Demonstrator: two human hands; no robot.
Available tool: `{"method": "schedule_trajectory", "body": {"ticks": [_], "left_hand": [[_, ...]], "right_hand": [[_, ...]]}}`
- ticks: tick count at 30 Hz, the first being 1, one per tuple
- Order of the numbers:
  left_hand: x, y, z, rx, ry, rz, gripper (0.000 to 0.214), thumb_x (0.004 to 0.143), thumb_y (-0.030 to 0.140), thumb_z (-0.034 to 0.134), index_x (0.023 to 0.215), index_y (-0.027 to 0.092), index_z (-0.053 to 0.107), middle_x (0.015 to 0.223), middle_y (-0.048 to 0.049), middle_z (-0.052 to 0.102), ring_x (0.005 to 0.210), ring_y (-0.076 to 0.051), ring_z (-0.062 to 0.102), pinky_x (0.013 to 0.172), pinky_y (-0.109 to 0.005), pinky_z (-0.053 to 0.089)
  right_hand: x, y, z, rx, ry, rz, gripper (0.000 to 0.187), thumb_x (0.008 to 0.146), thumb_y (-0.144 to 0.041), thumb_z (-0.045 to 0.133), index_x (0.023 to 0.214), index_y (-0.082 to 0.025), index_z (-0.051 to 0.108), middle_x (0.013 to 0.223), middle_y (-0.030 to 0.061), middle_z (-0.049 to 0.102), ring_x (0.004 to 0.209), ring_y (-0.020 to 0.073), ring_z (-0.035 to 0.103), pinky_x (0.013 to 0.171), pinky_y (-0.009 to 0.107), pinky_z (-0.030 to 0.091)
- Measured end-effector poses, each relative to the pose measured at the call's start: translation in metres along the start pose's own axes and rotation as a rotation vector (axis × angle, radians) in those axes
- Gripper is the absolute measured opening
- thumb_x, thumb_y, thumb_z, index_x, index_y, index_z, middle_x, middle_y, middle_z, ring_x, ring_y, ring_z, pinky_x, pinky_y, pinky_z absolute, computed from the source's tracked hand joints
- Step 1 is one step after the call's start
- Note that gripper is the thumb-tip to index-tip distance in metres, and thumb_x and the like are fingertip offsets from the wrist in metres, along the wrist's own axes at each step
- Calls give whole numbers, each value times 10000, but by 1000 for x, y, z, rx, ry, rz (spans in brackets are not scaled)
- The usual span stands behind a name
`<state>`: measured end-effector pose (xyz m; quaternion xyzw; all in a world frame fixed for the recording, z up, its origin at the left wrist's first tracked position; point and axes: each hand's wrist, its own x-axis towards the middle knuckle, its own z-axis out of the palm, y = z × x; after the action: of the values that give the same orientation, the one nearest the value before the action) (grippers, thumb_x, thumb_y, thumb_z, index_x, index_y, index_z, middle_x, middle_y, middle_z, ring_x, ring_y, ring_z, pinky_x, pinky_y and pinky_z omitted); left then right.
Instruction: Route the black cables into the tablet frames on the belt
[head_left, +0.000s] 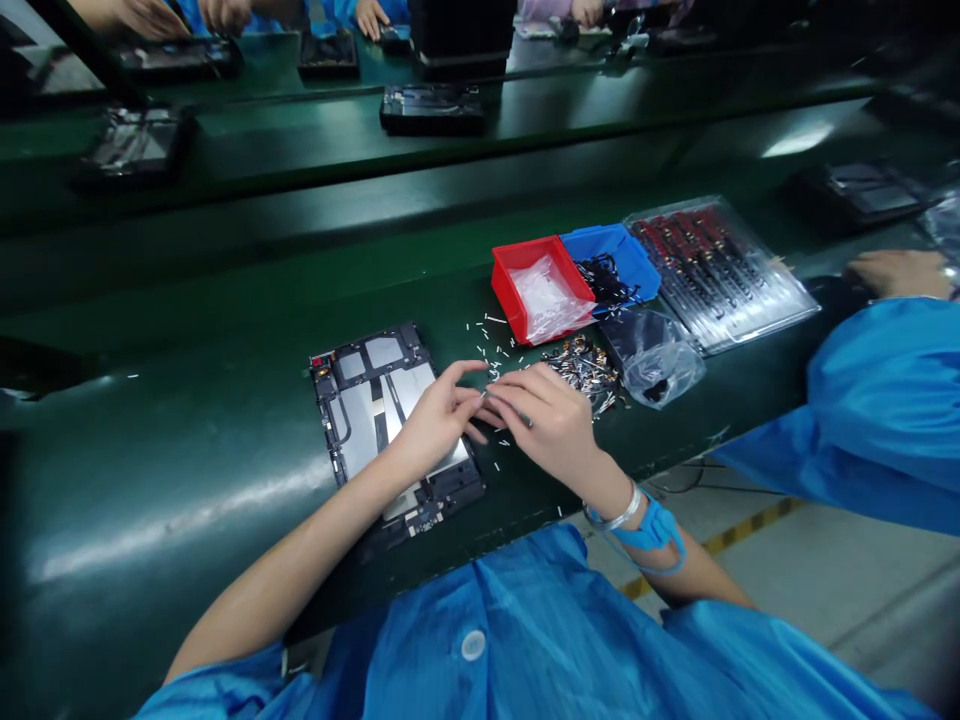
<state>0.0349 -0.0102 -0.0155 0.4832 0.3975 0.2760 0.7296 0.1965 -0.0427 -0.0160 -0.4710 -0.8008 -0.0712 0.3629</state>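
An opened tablet back frame [367, 400] with grey panels lies flat on the dark green bench. My left hand [435, 420] rests over its right side, fingers drawn together toward my right hand. My right hand [544, 415] meets it at the fingertips just right of the frame, fingers pinched; whatever sits between the fingertips is too small to name. Small white bits [491, 345] lie scattered on the bench by the fingers. A heap of small metal-and-black parts [589, 365] sits just beyond my right hand.
A red bin [517, 290] with a clear bag, a blue bin [637, 265] with black parts, a clear bag [652, 355] and a clear tray of components [720, 265] stand right. A co-worker's blue sleeve [877, 410] and hand [896, 272] are far right. More devices [431, 108] and other hands lie on the conveyor beyond.
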Motion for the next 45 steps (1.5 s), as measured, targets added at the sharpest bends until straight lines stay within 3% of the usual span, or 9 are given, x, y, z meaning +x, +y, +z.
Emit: {"method": "schedule_trajectory", "body": {"ticks": [9, 14, 22, 24, 26, 30, 33, 37, 45], "left_hand": [[-3, -6, 2, 69, -5, 51, 599, 857, 32, 415, 1434, 170, 334, 962, -76, 682, 680, -128, 668, 575, -234, 587], [-4, 3, -5, -17, -4, -65, 678, 871, 58, 431, 1497, 188, 204, 926, -98, 684, 792, -208, 715, 501, -220, 556], [-34, 18, -20, -48, -24, -20, 791, 858, 203, 550, 1521, 139, 121, 801, -67, 689, 673, -228, 712, 459, -253, 528], [-60, 20, -33, 45, 67, 81, 726, 884, 283, 559, 1504, 148, 207, 880, -88, 699, 747, -235, 713, 515, -275, 550], [-91, 16, -51, 254, 305, 245, 583, 908, 296, 547, 1444, 174, 356, 995, -99, 701, 845, -221, 703, 624, -284, 563], [-143, -15, -87, 794, 776, 473, 337, 926, 189, 509, 1259, 189, 559, 1082, -86, 695, 972, -193, 672, 800, -297, 540], [-158, -44, -104, 1073, 757, 508, 311, 919, 149, 489, 1214, 172, 584, 1129, -104, 683, 1038, -215, 654, 866, -339, 539], [-156, -61, -112, 1278, 611, 535, 336, 926, 153, 447, 1242, 136, 560, 1212, -146, 646, 1097, -250, 626, 888, -391, 541], [-151, -64, -113, 1339, 539, 531, 308, 927, 150, 430, 1203, 92, 555, 1215, -165, 646, 1056, -269, 637, 830, -403, 546]], "right_hand": [[3, -2, 8, -86, -69, -42, 218, 868, -113, 521, 723, -151, 680, 725, 58, 699, 691, 174, 569, 581, 293, 444], [5, 12, 5, -229, -2, 90, 250, 831, -34, 482, 884, -139, 702, 783, 67, 702, 742, 194, 567, 599, 302, 437], [20, -9, 13, 70, -100, -240, 213, 891, -96, 509, 841, -150, 709, 786, 79, 679, 737, 165, 544, 606, 278, 442], [27, -24, 16, 242, -100, -133, 207, 895, -123, 523, 816, -174, 708, 795, 67, 692, 741, 158, 564, 639, 289, 465], [35, -39, 22, 469, -177, 61, 174, 876, -154, 563, 802, -201, 713, 793, 40, 705, 722, 144, 589, 645, 292, 485], [52, -67, 47, 864, -541, 434, 54, 767, -196, 676, 761, -189, 729, 726, 18, 706, 633, 122, 602, 564, 266, 476], [64, -80, 75, 979, -705, 561, 49, 721, -190, 689, 743, -165, 725, 714, 28, 707, 622, 120, 606, 573, 271, 483], [76, -86, 102, 997, -717, 618, 49, 709, -169, 677, 736, -164, 718, 773, 43, 723, 681, 131, 628, 636, 291, 512], [78, -81, 104, 1107, -681, 709, 123, 660, -232, 732, 771, -179, 725, 809, 33, 724, 677, 121, 614, 628, 296, 514]]}}
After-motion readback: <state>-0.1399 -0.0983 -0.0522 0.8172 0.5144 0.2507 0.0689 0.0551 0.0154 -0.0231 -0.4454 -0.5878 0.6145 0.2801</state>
